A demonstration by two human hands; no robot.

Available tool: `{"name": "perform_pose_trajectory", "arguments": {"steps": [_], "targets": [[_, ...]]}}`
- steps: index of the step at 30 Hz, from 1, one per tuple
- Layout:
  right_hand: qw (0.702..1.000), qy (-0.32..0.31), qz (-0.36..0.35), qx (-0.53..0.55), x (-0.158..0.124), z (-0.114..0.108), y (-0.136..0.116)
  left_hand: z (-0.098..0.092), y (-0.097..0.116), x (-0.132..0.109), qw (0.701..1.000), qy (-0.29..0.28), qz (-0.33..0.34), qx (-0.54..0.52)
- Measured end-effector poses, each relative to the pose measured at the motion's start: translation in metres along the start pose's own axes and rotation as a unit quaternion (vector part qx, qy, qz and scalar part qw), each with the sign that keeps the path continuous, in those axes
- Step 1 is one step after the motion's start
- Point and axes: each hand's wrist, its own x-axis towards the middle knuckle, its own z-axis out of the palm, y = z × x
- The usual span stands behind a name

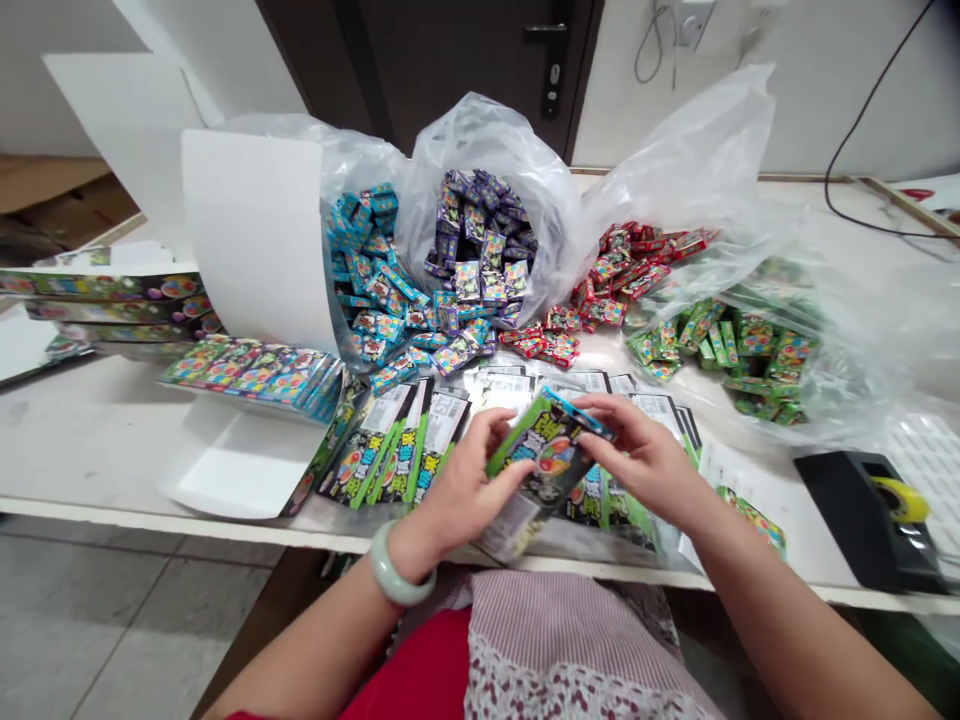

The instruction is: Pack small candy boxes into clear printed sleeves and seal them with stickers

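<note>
Our left hand [461,490] and right hand [645,460] both have their grip clamped on a green packet [547,450], which tilts just above the counter [150,510] with a blue strip along its far edge (its print is too warped to read). The left fingers [499,450] press its near side, while the right fingertips [592,405] pinch its upper corner. A jade bangle [403,565] circles our left wrist.

Under and beside the hands, flat packets [382,450] with green edges lie fanned in overlapping rows. Beyond them, clear plastic bags [487,140] spill heaps of small boxes across the counter: blue boxes [367,270], purple boxes [480,250], red boxes [622,270] and green boxes [727,340]. To the left, a white carton [255,240] stands open, a colourful row of packets [247,375] lies just in front of it, and printed display boxes [112,300] are stacked further left. At the right end of the counter sits a black tape dispenser [862,520] holding a yellow roll [900,498]. A dark door [465,70] stands behind everything.
</note>
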Motion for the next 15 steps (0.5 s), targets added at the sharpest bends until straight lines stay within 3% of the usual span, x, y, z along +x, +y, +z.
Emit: {"name": "perform_pose_trajectory", "arguments": {"steps": [3,7,15], "targets": [[0.997,-0.005,-0.028,-0.078,0.001,-0.010,0.001,0.025,-0.002,-0.002,0.991,0.000,-0.035,-0.133],[0.989,-0.038,-0.050,-0.132,-0.007,-0.008,0.009,0.044,-0.013,-0.018,0.979,-0.005,-0.091,-0.182],[0.988,-0.107,-0.040,-0.102,-0.018,0.001,0.012,0.040,-0.019,-0.043,0.956,-0.072,-0.112,-0.261]]}}
